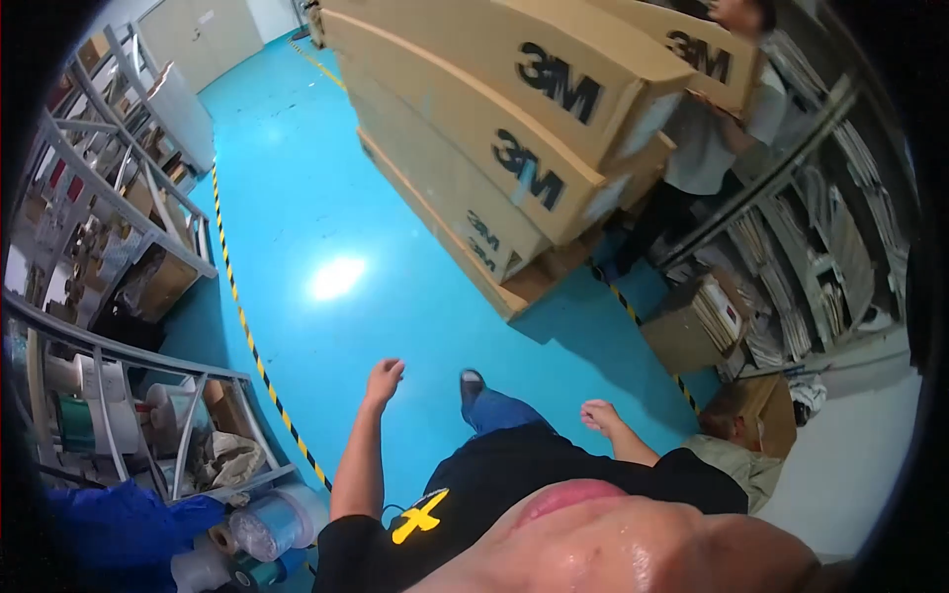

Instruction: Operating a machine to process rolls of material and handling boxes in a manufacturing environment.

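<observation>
My left hand [385, 381] hangs over the blue floor, its fingers loosely curled in and nothing visible in them. On the other side of my body, my right hand [597, 415] is also loosely closed, with nothing showing in it. Neither hand touches anything. Ahead of me stands a stack of long brown cardboard boxes [450, 128] on a wooden pallet [539, 285]. Between my hands, one shoe [473, 380] shows on the floor below the leg of my blue jeans.
Yellow-and-black tape [242, 321] lines the floor. Metal racks [124, 212] with rolls and boxes stand at left, above wrapped film rolls [267, 526]. To the right, a co-worker [707, 148] stands beside the stack, near shelves [791, 237] and open cartons [692, 321]. Double doors [198, 38] are far off.
</observation>
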Demonstrator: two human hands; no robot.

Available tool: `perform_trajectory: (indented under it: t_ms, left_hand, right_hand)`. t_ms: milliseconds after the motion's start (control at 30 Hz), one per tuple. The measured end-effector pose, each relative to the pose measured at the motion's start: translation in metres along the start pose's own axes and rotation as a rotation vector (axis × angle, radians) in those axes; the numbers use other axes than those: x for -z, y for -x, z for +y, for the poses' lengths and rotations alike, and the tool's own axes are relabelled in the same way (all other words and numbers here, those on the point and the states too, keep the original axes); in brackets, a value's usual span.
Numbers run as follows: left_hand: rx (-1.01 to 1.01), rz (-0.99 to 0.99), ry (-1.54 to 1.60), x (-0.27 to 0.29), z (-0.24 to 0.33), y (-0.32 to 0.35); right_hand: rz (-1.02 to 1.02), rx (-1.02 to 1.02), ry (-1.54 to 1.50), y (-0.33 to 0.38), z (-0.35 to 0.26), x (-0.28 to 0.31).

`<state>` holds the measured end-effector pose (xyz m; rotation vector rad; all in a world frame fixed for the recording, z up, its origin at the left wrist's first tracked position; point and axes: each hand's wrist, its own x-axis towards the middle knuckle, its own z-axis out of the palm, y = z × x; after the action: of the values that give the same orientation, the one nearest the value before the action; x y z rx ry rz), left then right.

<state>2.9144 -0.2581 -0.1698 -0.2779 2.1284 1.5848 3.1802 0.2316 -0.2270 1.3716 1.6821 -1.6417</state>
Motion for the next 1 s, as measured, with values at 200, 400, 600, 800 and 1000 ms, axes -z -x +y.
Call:
perform_trajectory:
  t_ms: [200,400,600,800,1000]
  left_hand:
    - [0.005,-0.075,-0.087,0.078,0.067,-0.109]
    - [0.231,0.121,0.111,0.207,0.086,-0.197]
    - [0.362,0.062,0.239,0.322,0.109,-0.328]
    - [0.147,-0.019,0.141,0.438,0.222,-0.518]
    - [-0.068,-0.145,0.277,0.491,0.380,-0.665]
  right_hand:
    - [-0.090,-0.014,0.010,-0.055,-0.138,-0.115]
    - [-0.481,0.291,0.295,-0.092,-0.356,-0.247]
    - [-0.283,0.443,0.056,-0.090,-0.536,-0.370]
    - [-0.118,0.347,-0.234,-0.105,-0.582,-0.459]
    - [-0.086,0.191,-0.164,-0.122,-0.653,-0.565]
